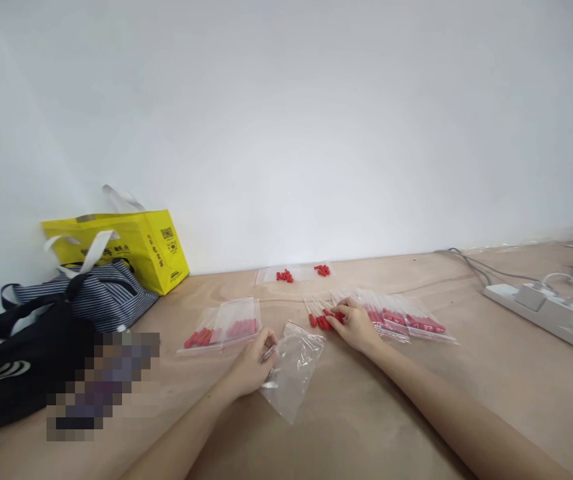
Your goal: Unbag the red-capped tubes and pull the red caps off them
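- Plastic bag (297,377), clear and seemingly unfilled, pinched in the left hand (254,365).
- Right hand (359,328) on red-tipped sticks (321,323), apparently left to bag; cannot tell whether it grips any.
- Filled bags (240,320) at both sides, apparently done.
- Red pieces (285,275) farthest back, perhaps bagged.

I have my left hand (252,365) curled in a pinch, my right hand (357,327) slightly farther forward, bent downward, both bare forearms (431,399) slanting inward.
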`<state>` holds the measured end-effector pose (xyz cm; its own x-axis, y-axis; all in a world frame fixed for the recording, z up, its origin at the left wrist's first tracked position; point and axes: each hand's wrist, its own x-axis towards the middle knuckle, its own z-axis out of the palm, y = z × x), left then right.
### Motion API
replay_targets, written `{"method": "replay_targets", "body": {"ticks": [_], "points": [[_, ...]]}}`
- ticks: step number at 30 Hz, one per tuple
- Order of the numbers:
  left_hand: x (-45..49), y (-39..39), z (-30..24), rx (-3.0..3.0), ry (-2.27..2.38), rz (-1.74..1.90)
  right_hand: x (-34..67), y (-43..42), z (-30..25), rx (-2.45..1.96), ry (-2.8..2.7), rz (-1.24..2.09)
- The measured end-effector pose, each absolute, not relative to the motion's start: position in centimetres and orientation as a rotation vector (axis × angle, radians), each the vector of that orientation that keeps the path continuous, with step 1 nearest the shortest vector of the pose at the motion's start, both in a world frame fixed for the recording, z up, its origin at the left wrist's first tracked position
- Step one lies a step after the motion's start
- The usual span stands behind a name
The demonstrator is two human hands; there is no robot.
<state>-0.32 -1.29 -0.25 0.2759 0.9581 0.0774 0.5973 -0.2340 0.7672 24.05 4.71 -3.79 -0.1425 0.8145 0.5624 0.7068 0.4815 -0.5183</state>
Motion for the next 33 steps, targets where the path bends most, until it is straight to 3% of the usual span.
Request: {"method": "replay_targets", "body": {"ticks": [3, 9, 20, 27, 33], "points": [[-0.7, -0.5, 0.2, 1.748, 1.38, 0.77, 24.3, 4.4, -4.0, -1.319, -2.013, 0.048], [-4.7, 2.2, 1.5, 1.645, 1.822, 1.106, 24.1, 3.4, -4.1, -1.358, -2.091, -0.138], [-11.8, 4.2, 1.7, 1.555, 2.447, 0.85, 23.7, 3.0, -4.0, -1.374, -2.068, -0.218], [-13.4, 3.6, 2.6, 1.514, 2.429, 0.656, 23.3, 2.3, -3.3, -1.257, -2.172, -0.182], [-13.0, 3.3, 2.6, 1.452, 2.338, 0.776, 23.1, 2.3, -3.2, -1.272, -2.151, -0.179]]}}
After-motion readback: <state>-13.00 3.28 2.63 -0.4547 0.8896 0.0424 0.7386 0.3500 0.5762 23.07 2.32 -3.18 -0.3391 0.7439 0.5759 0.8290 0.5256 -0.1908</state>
